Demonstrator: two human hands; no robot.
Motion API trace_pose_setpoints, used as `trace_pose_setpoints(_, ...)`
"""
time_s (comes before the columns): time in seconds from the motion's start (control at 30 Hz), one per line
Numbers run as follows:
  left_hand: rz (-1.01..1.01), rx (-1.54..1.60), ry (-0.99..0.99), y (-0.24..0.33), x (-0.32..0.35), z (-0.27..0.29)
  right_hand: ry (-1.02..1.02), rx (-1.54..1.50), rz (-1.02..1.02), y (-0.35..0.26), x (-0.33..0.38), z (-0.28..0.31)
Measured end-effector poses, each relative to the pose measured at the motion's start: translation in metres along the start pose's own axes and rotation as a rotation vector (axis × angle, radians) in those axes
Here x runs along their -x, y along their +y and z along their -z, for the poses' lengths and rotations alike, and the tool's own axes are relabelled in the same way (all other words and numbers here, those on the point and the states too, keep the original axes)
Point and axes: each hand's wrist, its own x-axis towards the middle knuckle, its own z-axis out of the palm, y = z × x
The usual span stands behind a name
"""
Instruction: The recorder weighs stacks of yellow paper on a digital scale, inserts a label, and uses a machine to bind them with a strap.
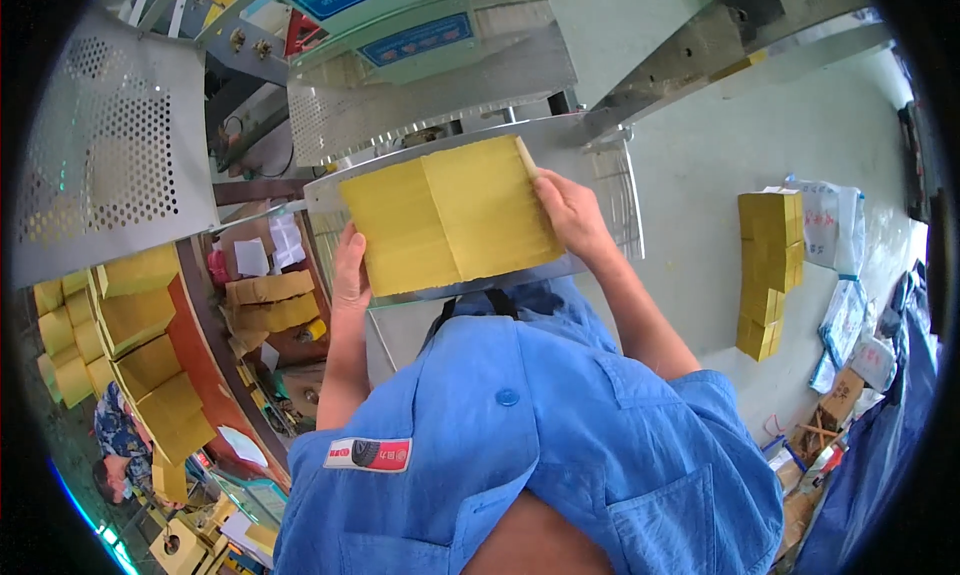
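A stack of yellow paper (450, 215), with a crease down its middle, lies between my two hands over a metal machine tray (600, 180). My left hand (350, 270) grips its left edge near the lower corner, partly hidden by the sheets. At the right edge, my right hand (572, 213) holds it with the thumb on top and the fingers mostly underneath. The stack tilts slightly, its right side farther from me. Its thickness shows at the far right corner.
Beyond the tray stands a machine with a clear cover (430, 75). A perforated metal panel (110, 145) is at the left. Stacked yellow paper bundles (150, 325) sit on a red-brown bench. More yellow bundles (770, 265) rest on the floor at right. Another person (115, 465) is at lower left.
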Motion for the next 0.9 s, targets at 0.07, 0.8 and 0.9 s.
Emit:
trace_pose_setpoints(0.07, -0.013, -0.01, -0.013, 0.002, 0.001, -0.005, 0.039, -0.091, 0.099, 0.001, 0.0, 0.0)
trace_pose_setpoints(0.8, -0.19, 0.214, 0.057, -0.007, -0.046, -0.076, 0.103, -0.678, 0.067, -0.011, -0.051, -0.013)
trace_pose_setpoints(0.9, -0.227, 0.067, -0.002, 0.017, -0.083, -0.082, 0.045, -0.737, 0.038, -0.015, -0.079, -0.005)
